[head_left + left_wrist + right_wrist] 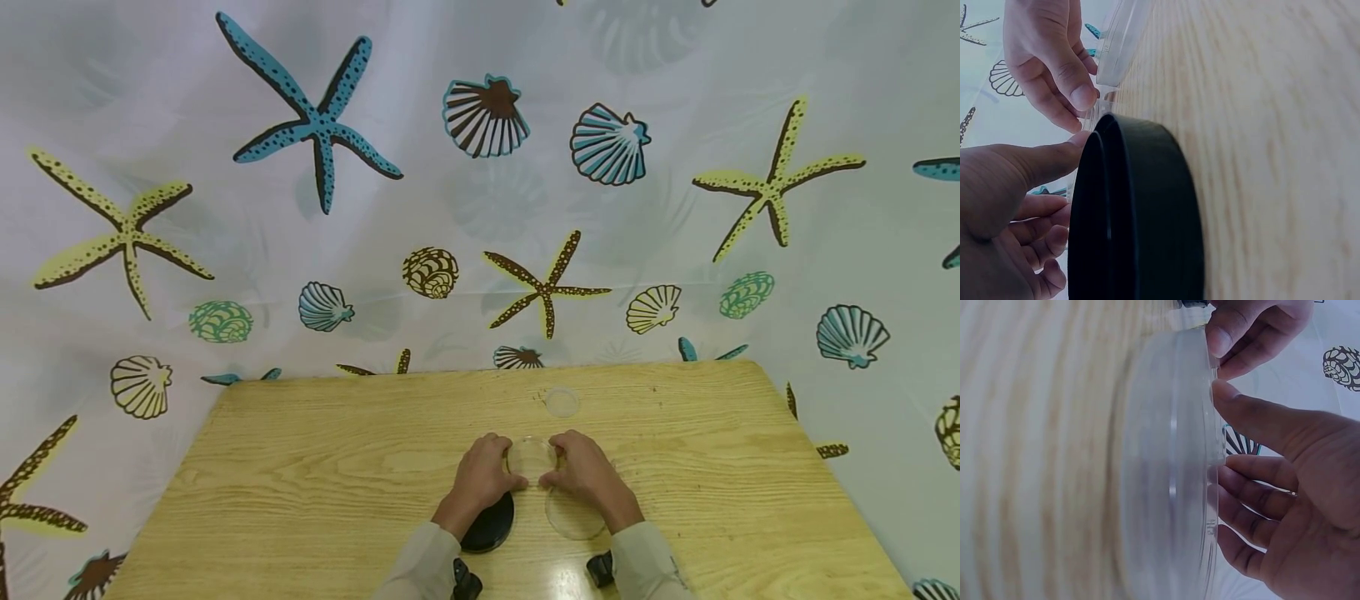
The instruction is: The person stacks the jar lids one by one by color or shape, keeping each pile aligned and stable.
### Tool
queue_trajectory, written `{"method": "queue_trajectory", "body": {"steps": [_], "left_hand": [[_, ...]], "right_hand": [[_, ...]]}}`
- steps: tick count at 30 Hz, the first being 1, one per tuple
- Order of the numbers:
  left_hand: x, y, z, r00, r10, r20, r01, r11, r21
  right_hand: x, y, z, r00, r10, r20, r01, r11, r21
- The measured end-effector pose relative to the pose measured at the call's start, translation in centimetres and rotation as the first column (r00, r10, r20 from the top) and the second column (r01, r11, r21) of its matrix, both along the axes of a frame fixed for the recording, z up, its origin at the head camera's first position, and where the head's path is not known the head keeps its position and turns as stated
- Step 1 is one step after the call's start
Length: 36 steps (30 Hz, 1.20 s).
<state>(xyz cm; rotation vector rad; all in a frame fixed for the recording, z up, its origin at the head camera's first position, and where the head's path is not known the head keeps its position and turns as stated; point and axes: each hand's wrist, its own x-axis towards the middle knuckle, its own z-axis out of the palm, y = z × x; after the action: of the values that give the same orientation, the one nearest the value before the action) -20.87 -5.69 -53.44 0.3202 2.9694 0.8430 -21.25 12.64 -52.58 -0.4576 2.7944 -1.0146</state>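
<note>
Near the middle of the table in the head view, a clear round plastic container [531, 458] lies between both hands. My left hand [483, 472] grips its left side with thumb and curled fingers, and my right hand [587, 473] grips its right side the same way. Just under the left wrist sits a black round dish [1160, 206], its raised rim showing in the left wrist view. Beneath the right forearm, a larger translucent round container [1166, 456] rests on the wood. In both wrist views, the held container is mostly hidden behind these nearer pieces.
Farther back lies a small clear disc [562, 402], flat on the wooden table [337, 458]. A white curtain [420, 200] printed with starfish and shells hangs behind the table's far edge and along both sides.
</note>
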Motion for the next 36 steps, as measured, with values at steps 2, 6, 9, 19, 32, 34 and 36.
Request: {"method": "queue_trajectory", "body": {"steps": [2, 6, 9, 19, 32, 34, 36], "left_hand": [[0.0, -0.1, 0.0, 1.0, -0.003, -0.001, 0.003, 1.0, 0.01], [0.1, -0.2, 0.1, 1.0, -0.001, 0.009, 0.001, 1.0, 0.013], [0.2, -0.2, 0.2, 1.0, 0.0, 0.011, 0.0, 1.0, 0.005], [0.3, -0.3, 0.6, 1.0, -0.009, -0.011, 0.009, 1.0, 0.011], [0.7, -0.3, 1.0, 1.0, -0.004, -0.03, 0.005, 1.0, 0.025], [0.8, -0.3, 1.0, 0.999, -0.008, -0.038, 0.009, 1.0, 0.025], [0.8, -0.3, 1.1, 0.999, -0.015, -0.05, 0.016, 1.0, 0.021]], "right_hand": [[0.1, -0.1, 0.2, 1.0, 0.0, 0.009, 0.0, 1.0, -0.007], [0.1, -0.1, 0.3, 1.0, 0.008, 0.011, -0.008, 1.0, 0.003], [0.1, -0.1, 0.2, 1.0, 0.017, 0.014, -0.017, 1.0, 0.006], [0.0, 0.0, 0.3, 1.0, 0.014, -0.025, -0.013, 1.0, 0.022], [0.1, 0.0, 0.8, 0.999, 0.016, -0.044, -0.013, 0.997, 0.072], [0.2, 0.0, 1.0, 0.999, 0.013, -0.044, -0.01, 0.997, 0.071], [0.3, 0.0, 1.1, 0.998, 0.016, -0.053, -0.012, 0.997, 0.076]]}}
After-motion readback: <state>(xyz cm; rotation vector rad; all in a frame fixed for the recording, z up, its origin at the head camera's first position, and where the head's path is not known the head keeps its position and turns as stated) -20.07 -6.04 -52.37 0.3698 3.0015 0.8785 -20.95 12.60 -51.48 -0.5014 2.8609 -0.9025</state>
